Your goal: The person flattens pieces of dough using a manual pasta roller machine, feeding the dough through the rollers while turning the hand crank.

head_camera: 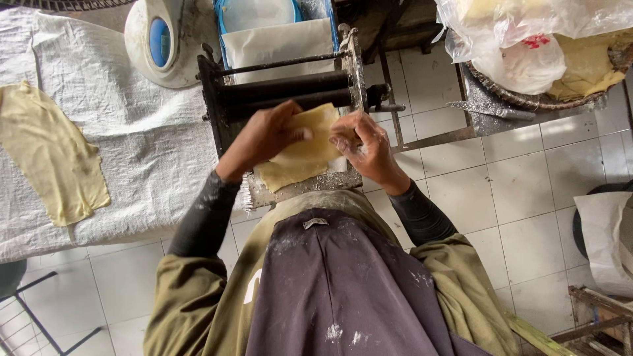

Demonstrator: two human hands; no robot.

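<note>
White floor tiles (527,198) lie below a flour-dusted apron (336,283) nearest the camera. Beyond it, the left hand (264,135) and right hand (362,146) each pinch a side of a pale dough sheet (306,142), fingers curled, keeping it flat over the front ledge of the roller machine (283,92). Farther left, another dough sheet (53,155) rests on the cloth-covered table (145,145); bagged dough (541,46) sits far right.

The dough sheet (306,142) is pale yellow, as is the flat dough piece (53,155) on the white woven cloth (145,132); the roller machine (283,92) is black with dull grey metal, the apron (330,290) dark purple with white flour specks, the floor tiles (527,198) white.
</note>
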